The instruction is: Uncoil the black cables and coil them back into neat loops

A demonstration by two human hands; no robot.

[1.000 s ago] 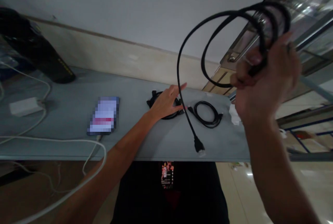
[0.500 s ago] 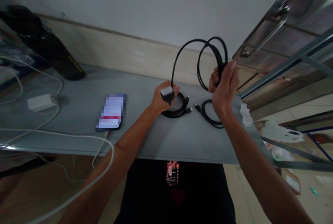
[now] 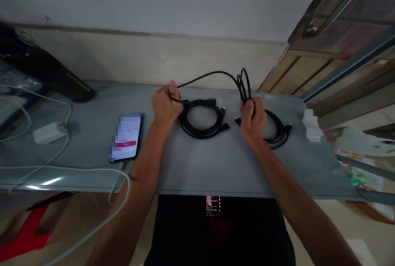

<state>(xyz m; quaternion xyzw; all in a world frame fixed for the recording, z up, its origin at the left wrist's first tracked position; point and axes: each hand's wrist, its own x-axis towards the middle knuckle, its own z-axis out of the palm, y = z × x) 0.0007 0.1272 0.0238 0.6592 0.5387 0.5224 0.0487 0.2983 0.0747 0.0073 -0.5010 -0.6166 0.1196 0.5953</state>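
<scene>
My left hand (image 3: 165, 106) is shut on one end of a black cable (image 3: 210, 74), with the connector hidden in my fingers. The cable arcs across to my right hand (image 3: 253, 120), which grips its gathered loops just above the table. Below and between my hands, a coiled black cable with connectors (image 3: 200, 128) lies flat on the grey table (image 3: 216, 167). A second black coil (image 3: 279, 134) lies to the right, partly hidden by my right hand, with a small connector (image 3: 237, 121) showing beside that hand.
A pixelated phone (image 3: 126, 137) lies left of my left forearm. Further left are a white charger (image 3: 49, 133) with white cables and a black bag (image 3: 40, 64). A white tissue (image 3: 311, 125) lies near the right end. A metal door handle (image 3: 339, 6) is upper right.
Both hands have dropped closer to the table and spread apart, my left hand moving left. The cable between them now forms a long, low arc, and its loops look tighter.
</scene>
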